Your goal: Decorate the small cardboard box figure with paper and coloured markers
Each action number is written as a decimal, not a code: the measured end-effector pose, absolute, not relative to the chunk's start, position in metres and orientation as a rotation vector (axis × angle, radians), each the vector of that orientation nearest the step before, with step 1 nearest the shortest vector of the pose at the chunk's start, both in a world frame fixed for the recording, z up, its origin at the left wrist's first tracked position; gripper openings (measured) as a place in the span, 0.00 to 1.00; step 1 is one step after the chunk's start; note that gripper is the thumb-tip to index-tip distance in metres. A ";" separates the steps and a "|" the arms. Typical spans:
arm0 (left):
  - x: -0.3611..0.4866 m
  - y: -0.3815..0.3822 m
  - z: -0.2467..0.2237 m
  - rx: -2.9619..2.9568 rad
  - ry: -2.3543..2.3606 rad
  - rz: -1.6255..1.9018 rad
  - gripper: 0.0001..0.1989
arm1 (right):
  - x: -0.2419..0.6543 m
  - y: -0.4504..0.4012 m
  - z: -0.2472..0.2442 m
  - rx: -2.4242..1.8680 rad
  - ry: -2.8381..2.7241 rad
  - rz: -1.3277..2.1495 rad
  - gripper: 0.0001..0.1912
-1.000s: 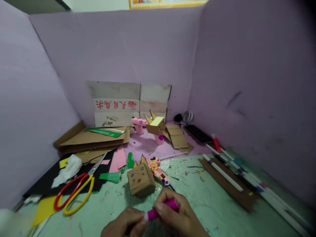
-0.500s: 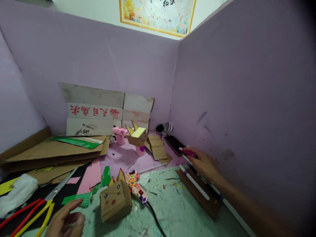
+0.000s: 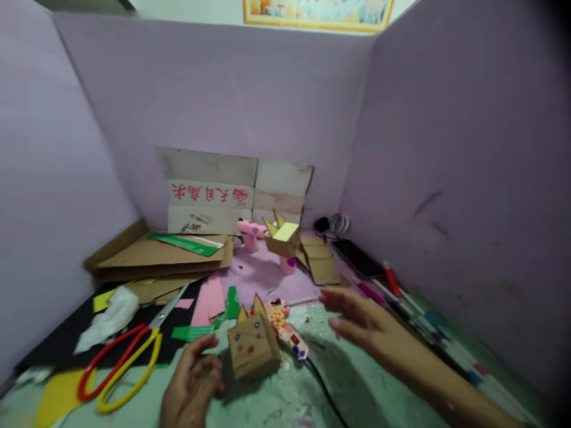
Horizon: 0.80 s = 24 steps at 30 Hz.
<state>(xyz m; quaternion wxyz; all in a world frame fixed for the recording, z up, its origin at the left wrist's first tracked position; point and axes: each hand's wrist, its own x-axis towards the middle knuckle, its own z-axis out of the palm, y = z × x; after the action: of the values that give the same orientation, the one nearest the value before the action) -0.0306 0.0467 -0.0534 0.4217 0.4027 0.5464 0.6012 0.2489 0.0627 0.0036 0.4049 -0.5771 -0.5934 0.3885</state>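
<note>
My left hand (image 3: 194, 377) is just left of a small brown cardboard box head (image 3: 253, 348) with pointed ears and a drawn face. Its fingers are loosely curled and apart, holding nothing. Over the green mat, my right hand (image 3: 357, 321) hovers with fingers stretched out and nothing in them. A pink marker (image 3: 371, 293) lies beyond that hand, near the right wall. Between the hands, behind the box head, rests a flower-patterned glue gun (image 3: 292, 339) with a black cord. Farther back, a second eared box head (image 3: 283, 239) sits on a pink tube (image 3: 288, 265).
Scissors (image 3: 154, 333) with red and yellow handles lie at left beside crumpled white tissue (image 3: 109, 318). Flattened cardboard (image 3: 165, 255) is stacked behind them. A dark phone (image 3: 359, 258) and several markers (image 3: 450, 339) line the right wall. A printed carton panel (image 3: 209, 190) stands at the back.
My right hand has let go of the pink marker and moved left, toward the box head. My left hand has come closer to the box head. The camera view has turned left.
</note>
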 end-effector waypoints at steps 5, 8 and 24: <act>-0.030 0.050 -0.056 0.819 1.194 1.461 0.22 | 0.196 0.051 -0.018 -1.424 -1.503 1.160 0.34; -0.029 0.050 -0.059 0.718 1.111 1.439 0.21 | 0.182 0.054 -0.027 -1.403 -1.519 1.166 0.29; -0.008 0.047 -0.050 0.697 1.130 1.389 0.30 | 0.168 0.039 -0.037 -0.972 -1.492 1.393 0.23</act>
<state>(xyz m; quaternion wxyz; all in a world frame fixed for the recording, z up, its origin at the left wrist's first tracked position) -0.0083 0.0466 -0.0500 0.5727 0.2973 0.4822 0.5925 0.1683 0.0390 -0.0373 0.4263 -0.3891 -0.5968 0.5574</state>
